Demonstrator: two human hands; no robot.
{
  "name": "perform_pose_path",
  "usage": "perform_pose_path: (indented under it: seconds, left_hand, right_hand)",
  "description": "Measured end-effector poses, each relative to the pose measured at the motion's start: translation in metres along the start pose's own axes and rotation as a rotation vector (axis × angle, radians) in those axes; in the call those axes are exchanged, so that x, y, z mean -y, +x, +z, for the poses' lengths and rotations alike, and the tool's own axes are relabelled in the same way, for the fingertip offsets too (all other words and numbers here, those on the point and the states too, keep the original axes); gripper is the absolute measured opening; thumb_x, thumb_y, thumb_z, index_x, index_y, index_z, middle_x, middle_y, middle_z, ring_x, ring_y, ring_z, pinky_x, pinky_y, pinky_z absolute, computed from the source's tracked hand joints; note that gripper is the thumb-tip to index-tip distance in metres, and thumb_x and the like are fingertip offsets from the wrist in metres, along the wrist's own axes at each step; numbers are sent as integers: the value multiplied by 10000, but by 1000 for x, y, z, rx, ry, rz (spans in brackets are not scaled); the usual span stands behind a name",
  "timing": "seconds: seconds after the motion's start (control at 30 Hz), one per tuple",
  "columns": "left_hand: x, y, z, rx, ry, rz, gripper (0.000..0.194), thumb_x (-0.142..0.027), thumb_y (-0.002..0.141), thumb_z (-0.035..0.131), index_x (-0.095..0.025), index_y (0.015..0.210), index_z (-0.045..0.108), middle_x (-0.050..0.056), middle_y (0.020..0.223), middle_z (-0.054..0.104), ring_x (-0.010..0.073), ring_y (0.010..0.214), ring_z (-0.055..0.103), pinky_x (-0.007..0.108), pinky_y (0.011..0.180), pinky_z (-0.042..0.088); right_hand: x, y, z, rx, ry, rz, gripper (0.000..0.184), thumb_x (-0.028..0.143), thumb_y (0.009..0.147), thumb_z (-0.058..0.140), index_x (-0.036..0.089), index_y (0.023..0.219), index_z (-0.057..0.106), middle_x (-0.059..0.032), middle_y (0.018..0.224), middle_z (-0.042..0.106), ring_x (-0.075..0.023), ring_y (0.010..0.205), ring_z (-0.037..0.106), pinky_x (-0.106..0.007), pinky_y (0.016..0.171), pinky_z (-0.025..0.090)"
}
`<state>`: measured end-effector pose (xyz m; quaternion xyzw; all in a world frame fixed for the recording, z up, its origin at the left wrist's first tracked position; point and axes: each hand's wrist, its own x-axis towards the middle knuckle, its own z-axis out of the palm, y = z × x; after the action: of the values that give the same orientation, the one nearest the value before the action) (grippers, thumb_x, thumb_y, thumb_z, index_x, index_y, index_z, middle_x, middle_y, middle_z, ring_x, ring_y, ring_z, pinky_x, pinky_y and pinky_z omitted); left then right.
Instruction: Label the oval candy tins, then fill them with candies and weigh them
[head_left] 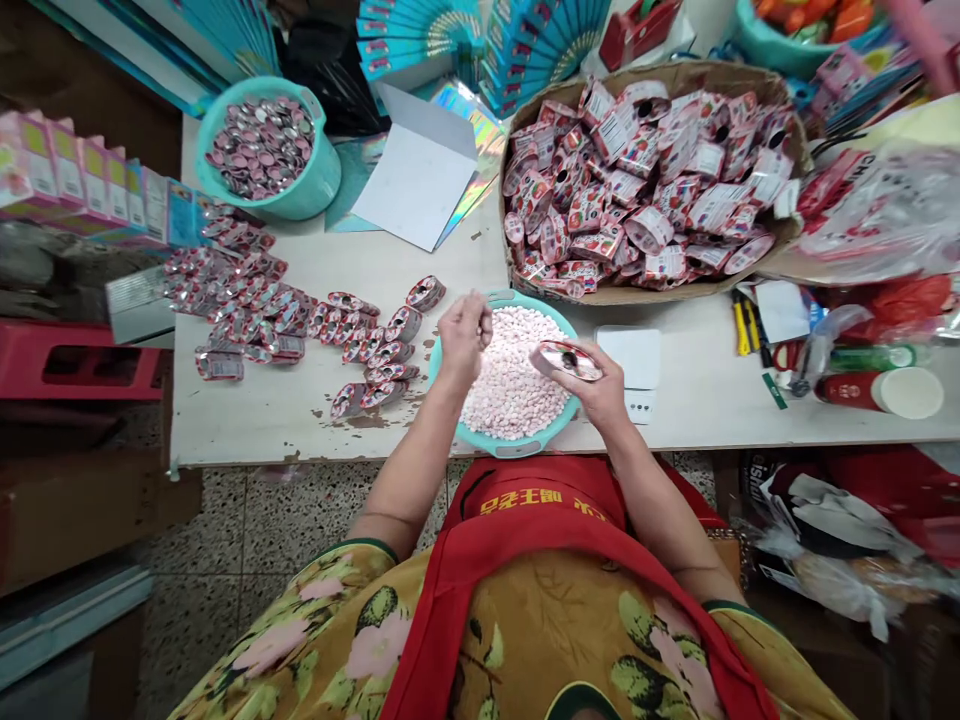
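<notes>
My right hand (604, 388) grips a small oval candy container (564, 360) with a red-and-white printed wrap. A dark opening shows on its upper side. It is over the right part of a turquoise basin (512, 449). Small pale pink candies (516, 385) fill that basin. Above its left side is my left hand (463, 335), with its fingers curled together. Whatever they may hold is hidden. To the left, several similar containers (373, 345) stand in loose rows on the table.
A large cardboard box (637, 292) full of printed containers stands behind the basin. At the back left is a turquoise bucket (300, 180) of small round lids. A white card (637, 358), a yellow cutter (742, 325) and a red paper cup (851, 390) lie to the right.
</notes>
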<state>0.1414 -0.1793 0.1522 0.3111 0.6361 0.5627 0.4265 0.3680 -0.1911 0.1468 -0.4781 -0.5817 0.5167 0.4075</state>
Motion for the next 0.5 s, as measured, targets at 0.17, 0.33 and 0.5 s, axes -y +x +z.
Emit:
perform_pose_path:
  seconds: [0.17,0.33,0.5]
  left_hand:
    - [55,3,-8,362,891,148,218,-396,912,623,-233,983,749,77,1153,694,263,1165,587,421,1072,429]
    - [69,-5,15,325,1192,90,579,-555,935,557,-229,1413,543,149,1488,480,361,1363,427,515,1133,360]
    - [72,-5,23,395,1281,24,609,-609,910,555,-201,1361,547,171,1329,553,386,1259,504,532,1074,408]
  right_hand:
    - [-60,8,-71,-340,-133,149,513,460,663,826,227,1099,691,-77,1101,734,-249,991,696,-452,946,558]
    - [-120,15,-93,-338,-259,215,522,488,663,779,186,1074,664,-111,1102,710,-254,1013,673,-476,974,536]
    - [-102,68,-124,-501,-499,22,592,556,803,685,191,1256,573,-194,1309,578,-302,1226,562,-520,1025,485]
